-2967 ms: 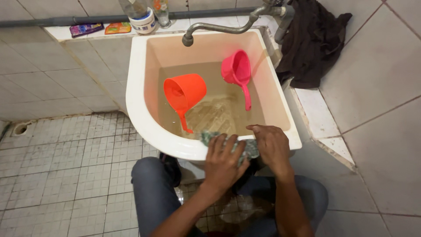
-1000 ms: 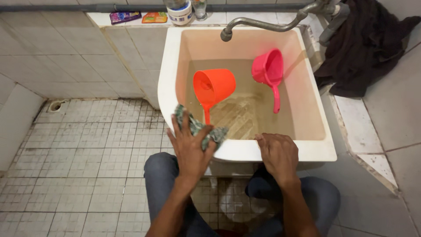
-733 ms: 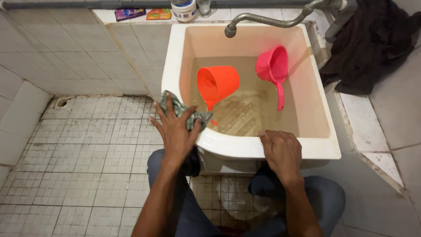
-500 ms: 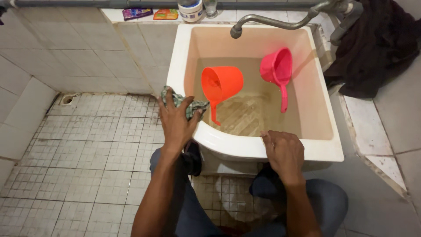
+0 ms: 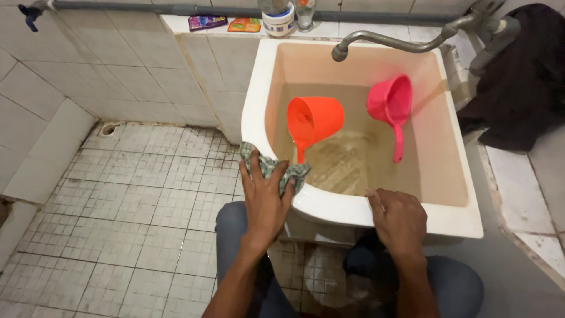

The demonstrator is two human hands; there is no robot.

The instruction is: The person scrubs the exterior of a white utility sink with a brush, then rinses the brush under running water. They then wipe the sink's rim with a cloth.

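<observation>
My left hand (image 5: 265, 197) presses a green checked cloth (image 5: 272, 168) flat against the front left curve of a white tub's rim (image 5: 254, 112). My right hand (image 5: 399, 218) rests palm down on the front rim, fingers bent, holding nothing. The tub holds murky water. An orange scoop (image 5: 313, 121) and a pink scoop (image 5: 391, 103) float in it, handles pointing toward me.
A metal tap (image 5: 388, 41) reaches over the tub from the back right. A dark cloth (image 5: 521, 88) hangs at right. Bottles (image 5: 278, 15) and two sachets (image 5: 223, 23) stand on the tiled ledge behind. A floor drain (image 5: 109, 128) sits at far left. My knees are below the tub.
My left hand slid the cloth from the middle of the front rim leftward around the corner, up the left side, then slightly back toward me. My right hand stayed on the front rim.
</observation>
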